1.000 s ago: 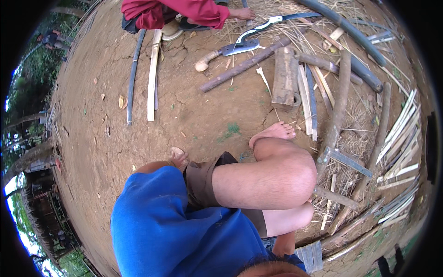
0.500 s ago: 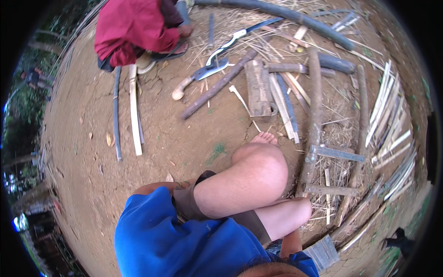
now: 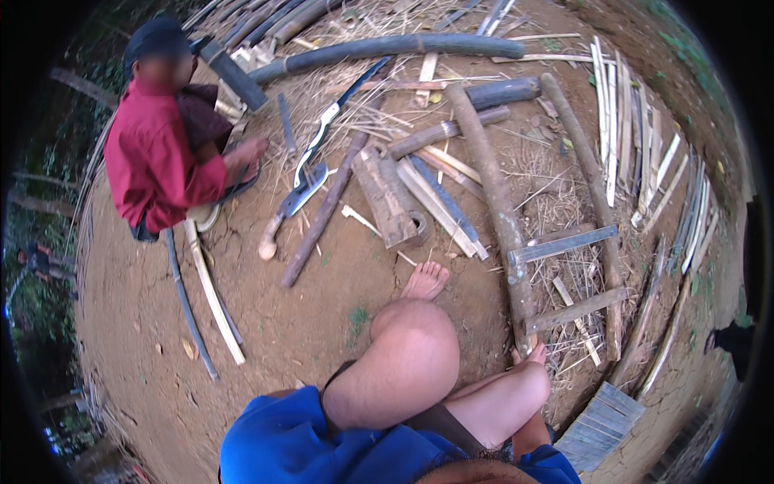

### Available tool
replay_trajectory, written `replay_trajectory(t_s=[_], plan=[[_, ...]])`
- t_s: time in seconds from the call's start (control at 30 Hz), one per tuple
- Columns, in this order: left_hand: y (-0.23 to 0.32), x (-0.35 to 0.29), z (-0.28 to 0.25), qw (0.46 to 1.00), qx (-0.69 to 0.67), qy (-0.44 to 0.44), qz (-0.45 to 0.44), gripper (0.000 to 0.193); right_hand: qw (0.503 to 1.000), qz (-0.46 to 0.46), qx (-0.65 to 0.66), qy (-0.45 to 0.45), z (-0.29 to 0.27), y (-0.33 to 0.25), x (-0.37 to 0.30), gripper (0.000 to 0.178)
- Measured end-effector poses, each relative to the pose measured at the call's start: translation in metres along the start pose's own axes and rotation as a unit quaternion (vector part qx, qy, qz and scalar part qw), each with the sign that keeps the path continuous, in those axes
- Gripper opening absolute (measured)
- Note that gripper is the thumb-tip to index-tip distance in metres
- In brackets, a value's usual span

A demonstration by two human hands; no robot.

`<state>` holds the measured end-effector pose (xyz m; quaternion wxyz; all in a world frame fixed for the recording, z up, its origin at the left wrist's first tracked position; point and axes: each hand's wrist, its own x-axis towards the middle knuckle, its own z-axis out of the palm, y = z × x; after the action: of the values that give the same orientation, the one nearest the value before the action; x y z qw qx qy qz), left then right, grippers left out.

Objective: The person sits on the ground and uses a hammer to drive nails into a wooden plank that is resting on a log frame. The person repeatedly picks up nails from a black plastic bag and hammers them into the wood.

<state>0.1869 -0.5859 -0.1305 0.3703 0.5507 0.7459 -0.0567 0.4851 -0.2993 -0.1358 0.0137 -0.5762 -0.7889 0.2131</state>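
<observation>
Neither of my hands shows. A short stretch of my right forearm [image 3: 530, 436] is visible beside my bent right leg, its hand hidden; my left arm is hidden by my body. On the dirt beyond my bare foot lies a hollow-ended wooden block [image 3: 385, 200]. Left of it rest a dark round stick [image 3: 326, 214], a broad-bladed knife [image 3: 301, 198] with a wooden handle, and a saw [image 3: 321, 129] with a white and black handle. To the right lies a ladder-like wooden frame [image 3: 498, 189], with a split bamboo crosspiece [image 3: 564, 244] across its poles.
At the far left a person in a red shirt [image 3: 153, 153] crouches beside upright bamboo [image 3: 234, 77]. A long bamboo pole [image 3: 387, 47] crosses the back. Many split strips [image 3: 621, 121] lie at the right. A slatted board [image 3: 601, 425] is near my right side. Straw litters the ground.
My view has tilted up and shifted, so the tools and frame sit lower and the crouching person shows more fully. My right foot has come into view near the frame's lower end.
</observation>
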Motion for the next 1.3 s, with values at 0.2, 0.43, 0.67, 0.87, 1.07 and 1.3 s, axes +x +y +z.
replay_trajectory(t_s=[0.2, 0.43, 0.67, 0.87, 1.07, 1.3], plan=[[-0.039, 0.174, -0.112, 0.993, 0.057, 0.093, -0.037, 0.064, 1.000, -0.003, 0.009, -0.006, -0.010, -0.014, 0.002, 0.078], [-0.039, 0.191, -0.129, 0.992, 0.081, 0.091, -0.034, 0.060, 1.000, 0.005, 0.017, -0.019, -0.012, -0.019, 0.005, 0.079], [-0.128, -0.070, -0.062, 0.984, 0.020, 0.074, -0.159, 0.049, 0.999, 0.036, 0.008, -0.012, -0.005, -0.004, -0.001, 0.081], [-0.165, -0.119, -0.046, 0.928, -0.044, 0.043, -0.368, 0.038, 0.999, 0.033, 0.006, -0.016, -0.010, -0.006, 0.000, 0.082], [-0.177, -0.050, -0.048, 0.907, -0.048, 0.114, -0.402, 0.063, 0.998, 0.006, -0.034, 0.045, 0.020, 0.004, 0.002, 0.066], [-0.127, 0.007, -0.259, 0.909, -0.102, 0.398, -0.069, 0.067, 0.998, -0.010, -0.018, 0.061, 0.020, -0.004, 0.004, 0.046]])
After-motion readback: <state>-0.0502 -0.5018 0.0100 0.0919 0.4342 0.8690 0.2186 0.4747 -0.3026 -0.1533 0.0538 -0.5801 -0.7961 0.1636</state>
